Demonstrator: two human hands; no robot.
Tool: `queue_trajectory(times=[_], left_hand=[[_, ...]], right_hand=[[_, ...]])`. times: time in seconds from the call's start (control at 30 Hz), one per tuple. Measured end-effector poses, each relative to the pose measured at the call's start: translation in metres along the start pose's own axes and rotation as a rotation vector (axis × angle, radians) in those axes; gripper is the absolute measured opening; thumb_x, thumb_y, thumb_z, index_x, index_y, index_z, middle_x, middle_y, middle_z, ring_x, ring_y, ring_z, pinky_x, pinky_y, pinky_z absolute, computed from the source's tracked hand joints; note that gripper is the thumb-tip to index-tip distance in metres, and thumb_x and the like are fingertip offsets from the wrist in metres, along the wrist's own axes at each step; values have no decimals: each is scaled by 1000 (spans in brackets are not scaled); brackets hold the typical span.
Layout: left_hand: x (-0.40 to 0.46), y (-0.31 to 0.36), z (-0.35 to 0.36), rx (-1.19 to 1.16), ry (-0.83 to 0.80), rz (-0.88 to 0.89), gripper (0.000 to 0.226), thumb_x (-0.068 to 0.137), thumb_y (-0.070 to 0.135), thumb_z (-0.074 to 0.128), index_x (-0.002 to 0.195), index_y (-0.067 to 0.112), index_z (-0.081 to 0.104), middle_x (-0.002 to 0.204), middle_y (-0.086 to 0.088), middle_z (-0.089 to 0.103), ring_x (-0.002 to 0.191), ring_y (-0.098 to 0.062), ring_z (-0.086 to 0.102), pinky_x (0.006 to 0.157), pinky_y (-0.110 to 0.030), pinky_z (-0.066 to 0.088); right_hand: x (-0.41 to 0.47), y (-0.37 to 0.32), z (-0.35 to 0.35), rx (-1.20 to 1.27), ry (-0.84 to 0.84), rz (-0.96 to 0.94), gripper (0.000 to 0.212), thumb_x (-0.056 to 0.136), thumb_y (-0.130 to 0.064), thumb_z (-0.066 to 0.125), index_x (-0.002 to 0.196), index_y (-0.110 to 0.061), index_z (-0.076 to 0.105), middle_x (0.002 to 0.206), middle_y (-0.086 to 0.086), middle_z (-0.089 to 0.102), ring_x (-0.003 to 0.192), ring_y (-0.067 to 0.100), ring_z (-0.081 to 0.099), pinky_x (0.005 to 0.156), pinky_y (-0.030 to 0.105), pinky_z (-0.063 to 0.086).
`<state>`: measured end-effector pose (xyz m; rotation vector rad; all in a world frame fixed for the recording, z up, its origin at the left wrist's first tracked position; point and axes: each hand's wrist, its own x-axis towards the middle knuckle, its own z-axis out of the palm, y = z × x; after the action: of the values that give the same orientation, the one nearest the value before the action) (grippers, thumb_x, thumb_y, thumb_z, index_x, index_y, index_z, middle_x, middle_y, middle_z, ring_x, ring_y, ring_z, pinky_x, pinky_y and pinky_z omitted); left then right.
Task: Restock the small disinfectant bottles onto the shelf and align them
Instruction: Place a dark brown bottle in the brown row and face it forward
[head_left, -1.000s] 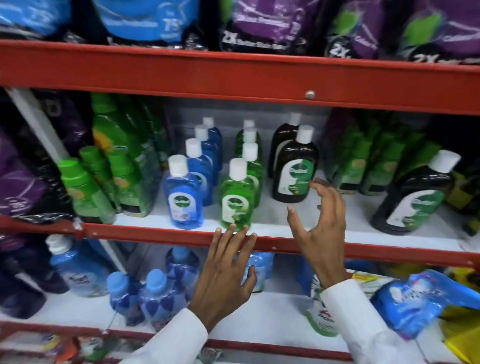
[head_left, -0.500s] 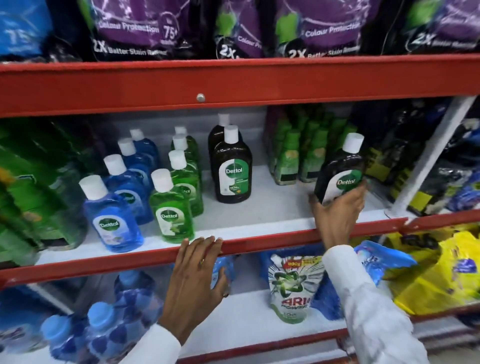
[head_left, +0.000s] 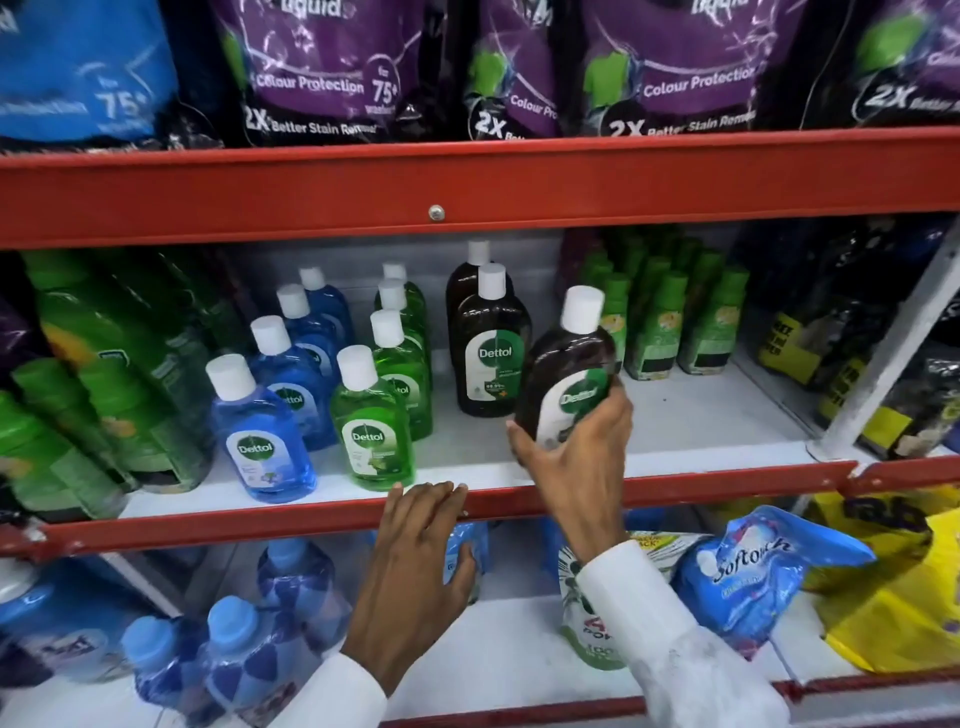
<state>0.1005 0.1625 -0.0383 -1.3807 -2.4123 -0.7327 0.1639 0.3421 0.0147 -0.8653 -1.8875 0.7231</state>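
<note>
The shelf (head_left: 701, 415), white-floored with a red front lip, carries three short files of small Dettol bottles running front to back: a blue file (head_left: 262, 431) at the left, a green file (head_left: 371, 423) in the middle, and a brown file (head_left: 488, 353) of two at the right. In front of that brown file the floor is bare right up to the lip.

The right hand (head_left: 576, 457) holds a third brown bottle (head_left: 569, 387) from below, fingers (head_left: 615, 415) wrapped round the lower body and thumb on the other side. The bottle sits just right of and in front of the brown file, clear of the shelf floor as far as I can tell, its long axis leaning with the white cap tipped up and to the right, label toward the camera.

The left hand (head_left: 415, 551) lies flat and holds nothing, fingertips on the red lip below the green file.

The coming move likely turns on the open slot lying left and slightly down from the held bottle; the bottle needs righting before it lands there.
</note>
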Motion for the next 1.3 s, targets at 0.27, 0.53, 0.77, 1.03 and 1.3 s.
queue_trajectory(times=[0.27,0.53,0.77,1.03,1.3], left_hand=[[1,0,-5,-79,17,-16,50,81,25,56,130,18,52,128,0,59,125,-15,45,117,-41,19],[15,10,-15,-219,112,-166,49,81,21,52,130,16,55,125,-5,65,119,-14,50,110,-22,27],[49,22,-22,-325,180,-218,47,86,19,64,130,17,50,114,-1,71,101,-13,66,91,-18,45],[66,25,-22,-326,246,-295,34,83,21,74,114,12,61,91,8,66,77,0,54,73,-4,34],[78,26,-12,-349,238,-282,38,86,23,72,122,14,62,108,-3,75,90,-5,62,78,1,34]], right_hand=[[-20,-33,40,-80,-84,-23,100,57,-54,87,123,3,40,120,19,52,112,39,52,93,46,50],[-20,-22,30,61,-176,-7,109,52,-55,93,130,-2,37,123,12,46,117,30,49,100,41,50],[17,15,0,132,-519,-90,75,76,-25,86,140,-18,47,126,3,69,113,19,67,98,33,55],[22,26,3,250,-503,-48,50,79,-15,83,125,-17,63,113,-1,77,99,9,74,93,34,59],[21,30,1,262,-416,8,46,77,-11,84,119,-14,66,104,2,77,94,14,73,87,29,60]])
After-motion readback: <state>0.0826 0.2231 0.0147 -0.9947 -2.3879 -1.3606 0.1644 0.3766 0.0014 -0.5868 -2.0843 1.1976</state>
